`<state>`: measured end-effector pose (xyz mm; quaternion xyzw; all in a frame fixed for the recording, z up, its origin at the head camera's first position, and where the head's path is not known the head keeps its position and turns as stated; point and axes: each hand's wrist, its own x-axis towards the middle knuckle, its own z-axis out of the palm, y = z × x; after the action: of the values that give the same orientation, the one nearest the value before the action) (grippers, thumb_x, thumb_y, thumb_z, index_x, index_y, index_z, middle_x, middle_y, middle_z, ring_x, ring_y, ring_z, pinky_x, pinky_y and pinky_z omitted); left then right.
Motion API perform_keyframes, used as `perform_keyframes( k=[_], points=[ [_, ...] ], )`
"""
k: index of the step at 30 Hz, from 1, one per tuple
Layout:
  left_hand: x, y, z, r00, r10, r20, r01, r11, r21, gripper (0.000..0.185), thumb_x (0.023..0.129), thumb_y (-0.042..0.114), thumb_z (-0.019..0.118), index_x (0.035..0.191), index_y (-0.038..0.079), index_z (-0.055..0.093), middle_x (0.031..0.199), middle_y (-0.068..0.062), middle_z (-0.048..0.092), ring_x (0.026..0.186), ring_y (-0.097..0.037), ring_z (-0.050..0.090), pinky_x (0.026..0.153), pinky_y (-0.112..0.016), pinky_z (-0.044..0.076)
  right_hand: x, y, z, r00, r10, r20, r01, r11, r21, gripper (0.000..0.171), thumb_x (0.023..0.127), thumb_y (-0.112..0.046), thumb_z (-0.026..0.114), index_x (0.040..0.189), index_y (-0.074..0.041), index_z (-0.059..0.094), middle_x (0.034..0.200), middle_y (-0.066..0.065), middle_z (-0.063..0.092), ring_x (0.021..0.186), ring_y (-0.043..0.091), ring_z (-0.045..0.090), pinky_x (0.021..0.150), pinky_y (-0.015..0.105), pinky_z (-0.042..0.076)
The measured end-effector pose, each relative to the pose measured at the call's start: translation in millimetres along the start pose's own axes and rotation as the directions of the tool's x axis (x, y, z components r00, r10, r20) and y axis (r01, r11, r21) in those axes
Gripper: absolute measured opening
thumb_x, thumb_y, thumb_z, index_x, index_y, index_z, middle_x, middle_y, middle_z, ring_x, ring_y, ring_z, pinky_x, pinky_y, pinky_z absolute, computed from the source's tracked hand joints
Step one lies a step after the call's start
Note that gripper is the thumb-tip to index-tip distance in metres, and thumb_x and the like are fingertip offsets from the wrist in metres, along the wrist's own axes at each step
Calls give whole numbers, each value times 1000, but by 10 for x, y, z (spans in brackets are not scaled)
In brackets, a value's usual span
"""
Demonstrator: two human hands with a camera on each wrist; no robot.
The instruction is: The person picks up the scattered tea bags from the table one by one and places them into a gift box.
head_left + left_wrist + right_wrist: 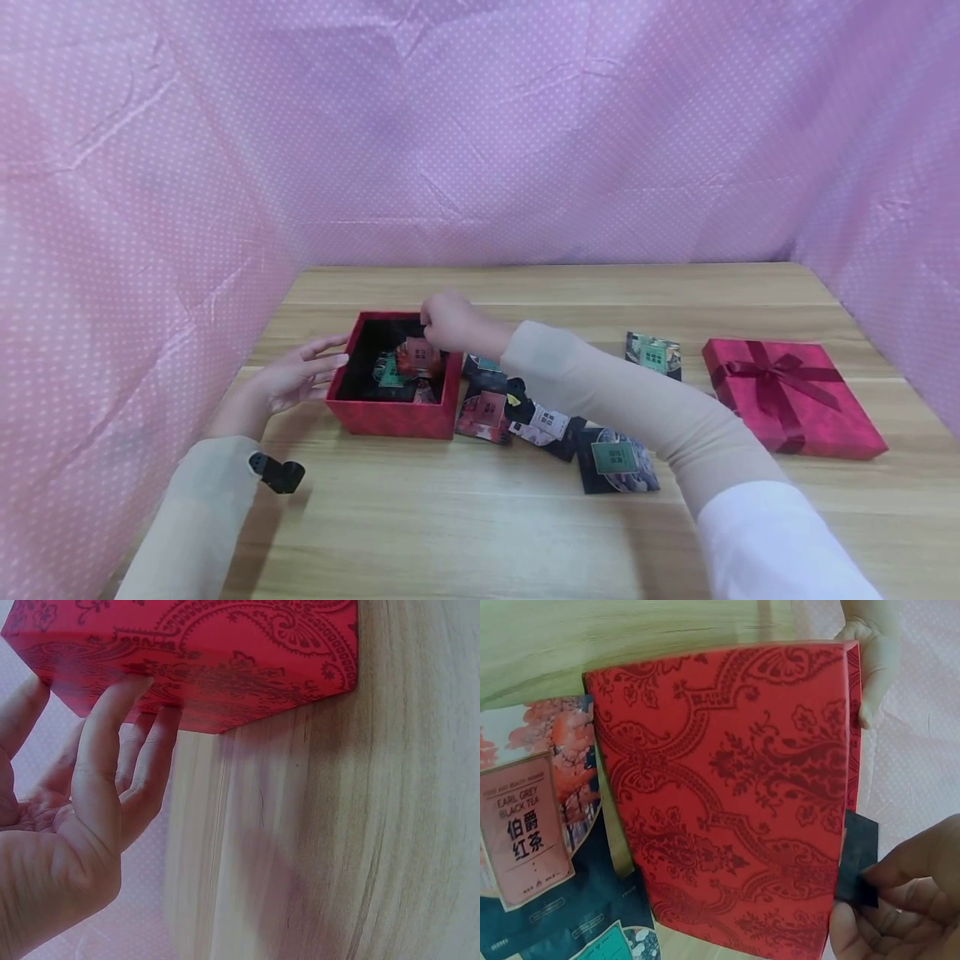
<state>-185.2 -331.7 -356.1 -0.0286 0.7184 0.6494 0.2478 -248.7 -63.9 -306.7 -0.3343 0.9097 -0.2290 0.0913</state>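
An open red box [393, 419] with a dark inside and a printed pattern stands left of centre, with several tea sachets in it. My left hand [300, 377] rests its extended fingertips against the box's left side; the left wrist view shows those fingers [97, 761] at the patterned wall. Over the box's right rim reaches my right hand [459, 323]. In the right wrist view this hand [915, 892] pinches a dark tea sachet [861, 851] by its edge at the box's rim. A sachet with a pink label [418, 357] shows below the hand.
Right of the box lie more sachets: one pink-labelled [485, 414], one white-labelled [551, 423], one green-labelled [617, 458]. Another green-labelled sachet [654, 354] lies farther back. A red lid [795, 400] with a ribbon bow sits at the right of the wooden table [465, 533]. Pink dotted cloth [480, 133] surrounds it.
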Motion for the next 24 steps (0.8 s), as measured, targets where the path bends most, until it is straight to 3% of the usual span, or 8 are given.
perform_keyframes(
  k=[3,6,12,16,19,24],
  points=[
    [5,2,7,1000,-9,-12,9,1000,-1,71,98,21,53,152,5,8,106,13,64,98,-5,63,83,-30,55,7,-2,24,1000,8,2,-8,1000,1,31,83,7,50,58,-9,41,55,-2,36,49,9,28,46,20,26],
    [6,8,11,1000,-11,-9,11,1000,-1,71,99,21,52,152,5,7,106,13,63,99,-5,63,83,-30,55,5,-9,33,1000,18,24,-19,1000,10,39,83,7,51,55,-14,33,52,-4,26,46,8,22,42,19,21],
    [1,12,12,1000,-9,5,9,1000,-21,74,98,21,53,152,5,5,106,13,62,99,-4,62,83,-28,54,6,-15,52,996,44,76,-44,999,-11,26,85,4,54,63,-9,50,59,-1,43,50,9,37,45,20,33],
    [-3,17,22,1000,-15,5,15,999,-35,74,98,21,54,152,5,5,106,12,62,99,-5,62,84,-28,54,8,2,65,996,14,92,-7,997,-73,15,86,6,54,90,-1,66,90,8,66,76,14,58,69,24,52],
    [-4,17,21,1000,-23,-1,23,999,-30,75,98,22,54,152,6,5,107,12,61,99,-5,62,84,-27,54,0,20,71,996,-9,92,17,996,-91,25,87,8,53,107,3,66,111,14,67,98,20,63,86,30,53],
    [-2,19,17,1000,-28,-11,28,1000,-7,75,98,24,54,152,6,5,108,12,58,99,-4,61,85,-27,53,-36,54,57,997,-56,58,62,993,-104,26,88,6,52,110,4,65,113,16,66,107,25,62,91,33,51]
  ],
)
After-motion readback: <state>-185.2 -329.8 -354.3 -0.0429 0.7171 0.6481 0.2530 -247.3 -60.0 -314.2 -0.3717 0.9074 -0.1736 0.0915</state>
